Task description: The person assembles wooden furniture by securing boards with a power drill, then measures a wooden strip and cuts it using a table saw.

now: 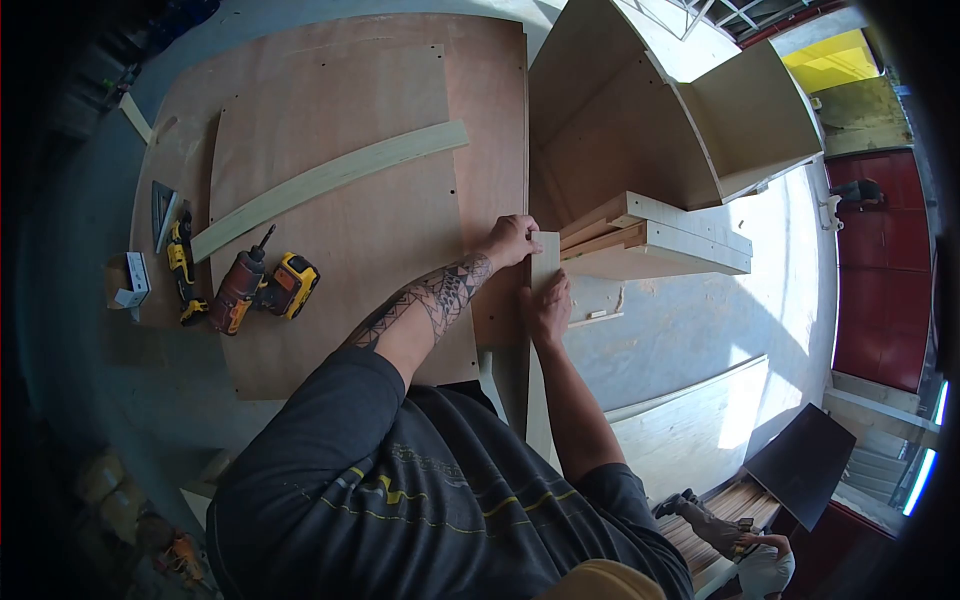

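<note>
A narrow pale wood strip (540,390) runs along the right edge of the large plywood sheet (490,120). At the strip's far end, my left hand (513,240) is closed, its fingers bent against the end. Farther down, my right hand (549,305) lies over the strip with its fingers wrapped on it. Left of my hands, a second long pale strip (330,182) lies slantwise on the plywood. A red and black drill (240,290) with a yellow battery rests at the left side of the sheet, and a yellow tool (183,262) is beside it.
Stacked panels (660,240) stand just right of my hands, with a large plywood box (620,110) beyond. A small box (128,282) sits at the left edge. Flat boards (690,420) lie at the lower right, near another person (765,570).
</note>
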A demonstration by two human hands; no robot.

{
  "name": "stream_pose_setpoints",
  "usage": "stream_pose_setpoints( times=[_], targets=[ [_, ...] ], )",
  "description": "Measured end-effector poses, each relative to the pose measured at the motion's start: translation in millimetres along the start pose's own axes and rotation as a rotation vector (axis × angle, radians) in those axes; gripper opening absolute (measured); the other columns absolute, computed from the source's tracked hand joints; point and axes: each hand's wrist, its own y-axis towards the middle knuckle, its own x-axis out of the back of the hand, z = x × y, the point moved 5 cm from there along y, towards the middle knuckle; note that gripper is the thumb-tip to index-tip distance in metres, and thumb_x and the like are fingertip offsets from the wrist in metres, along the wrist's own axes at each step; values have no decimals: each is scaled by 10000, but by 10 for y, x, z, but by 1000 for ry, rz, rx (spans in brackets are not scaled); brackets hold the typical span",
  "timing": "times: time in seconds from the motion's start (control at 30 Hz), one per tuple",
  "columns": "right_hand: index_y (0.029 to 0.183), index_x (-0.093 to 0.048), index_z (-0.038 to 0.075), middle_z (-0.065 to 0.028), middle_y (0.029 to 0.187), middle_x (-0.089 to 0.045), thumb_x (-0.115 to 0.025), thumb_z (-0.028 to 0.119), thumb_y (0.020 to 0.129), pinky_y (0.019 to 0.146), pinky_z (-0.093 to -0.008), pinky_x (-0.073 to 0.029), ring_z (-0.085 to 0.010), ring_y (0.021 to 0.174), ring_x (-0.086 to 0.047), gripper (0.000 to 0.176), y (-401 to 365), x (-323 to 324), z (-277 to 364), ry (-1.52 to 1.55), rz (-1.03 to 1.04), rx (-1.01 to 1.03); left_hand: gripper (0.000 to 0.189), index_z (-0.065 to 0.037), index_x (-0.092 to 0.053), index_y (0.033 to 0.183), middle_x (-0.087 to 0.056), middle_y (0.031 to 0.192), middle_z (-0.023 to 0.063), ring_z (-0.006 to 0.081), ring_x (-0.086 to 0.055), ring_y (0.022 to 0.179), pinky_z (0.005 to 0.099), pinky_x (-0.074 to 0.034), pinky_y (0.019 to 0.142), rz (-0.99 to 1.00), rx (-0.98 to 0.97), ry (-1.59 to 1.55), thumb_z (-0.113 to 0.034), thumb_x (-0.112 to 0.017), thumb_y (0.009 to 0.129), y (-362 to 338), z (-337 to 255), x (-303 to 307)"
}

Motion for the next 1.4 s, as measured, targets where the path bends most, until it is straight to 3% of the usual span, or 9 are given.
stream_pose_setpoints(
  times=[0.03,0.17,0.57,0.87,1.07,1.1,1.17,1.3,1.4],
  targets=[
    [1511,-391,-98,-302,1431,-527,-753,394,834,1105,-502,-449,-460,1324,-533,911,6,-11,-14,-22,30,-7,426,-27,-734,1108,-781,983,127,235,-760,917,357,-599,854,-15,-7,-24,-260,-905,795,-12,10,-4],
    [1517,-391,-103,-300,1431,-534,-751,417,836,1116,-506,-437,-454,1332,-527,930,31,8,-21,-13,65,-15,472,-5,-724,1107,-789,994,141,234,-769,935,345,-604,845,-124,48,-124,-297,-921,793,-57,139,-53],
    [1451,-444,-56,-264,1342,-577,-786,378,806,1067,-515,-466,-442,1281,-557,850,18,18,-37,40,20,-16,593,50,-739,1195,-797,1009,157,235,-778,929,341,-614,889,-44,111,-92,-298,-936,757,-83,-17,3],
    [1476,-424,-69,-275,1358,-567,-792,373,808,1071,-507,-465,-444,1276,-557,882,-16,51,15,38,32,-28,482,-4,-759,1036,-779,929,146,264,-766,869,368,-604,820,3,-64,139,-351,-937,753,33,-33,44],
    [1488,-423,-92,-290,1368,-560,-787,398,806,1098,-492,-454,-448,1279,-556,916,-21,-5,-25,24,-37,-78,481,-7,-750,1052,-767,922,149,276,-755,874,382,-594,812,89,-74,102,-358,-923,773,124,-36,-14],
    [1470,-427,-66,-279,1334,-574,-777,352,802,1054,-495,-483,-450,1223,-588,862,-25,0,-8,-1,-78,-52,481,-7,-750,1052,-767,922,149,276,-755,874,382,-594,812,92,-78,104,-358,-923,773,126,-61,4],
    [1452,-430,-40,-268,1300,-589,-766,305,798,1011,-498,-512,-452,1167,-620,812,-19,16,-9,-25,-120,-29,506,5,-734,1069,-754,1019,216,336,-746,970,419,-593,866,113,-65,97,-358,-918,768,126,-98,29],
    [1493,-400,-39,-270,1333,-573,-758,305,810,1019,-497,-509,-447,1182,-615,845,18,10,6,-21,-59,-67,511,5,-733,1080,-754,1028,214,339,-745,970,419,-593,867,118,-42,83,-354,-917,767,135,-108,59],
    [1508,-390,-33,-260,1347,-569,-749,323,819,1021,-498,-508,-441,1204,-608,855,13,6,8,-21,-57,-79,514,18,-738,1097,-766,966,174,288,-757,926,384,-597,844,84,-44,112,-349,-916,784,109,-118,4]
  ],
)
